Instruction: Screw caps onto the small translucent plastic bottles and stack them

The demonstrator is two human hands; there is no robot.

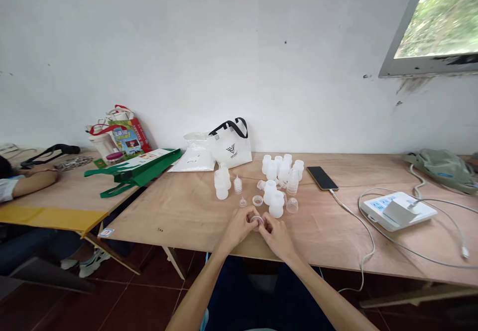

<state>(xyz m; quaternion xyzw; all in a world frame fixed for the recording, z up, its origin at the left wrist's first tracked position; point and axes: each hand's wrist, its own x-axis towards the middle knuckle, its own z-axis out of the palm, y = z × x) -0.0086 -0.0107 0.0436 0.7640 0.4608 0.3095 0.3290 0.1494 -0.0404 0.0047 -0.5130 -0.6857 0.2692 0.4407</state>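
Observation:
A small clear plastic ring [257, 218] is pinched between my left hand [239, 226] and my right hand [277, 235], close to the table's front edge. Both hands have their fingertips closed around it. Just beyond my fingers lies another clear ring [257, 200]. To its left are a small clear pointed cap [243, 202] and a stack of pointed caps [238, 185]. Frosted white plastic bottles [276, 204] stand in front of my right hand, with several more [284, 170] behind. Near them are a clear dome cap [292, 205] and a stack of clear cups [293, 181].
More frosted bottles [221, 184] stand on the left. Against the wall lean a white bag [231, 148] and a white plastic packet [194, 156]. A green bag [149, 170] bridges two tables. On the right are a phone [322, 178], cables and a white box [398, 211]. A person's arm [37, 182] rests far left.

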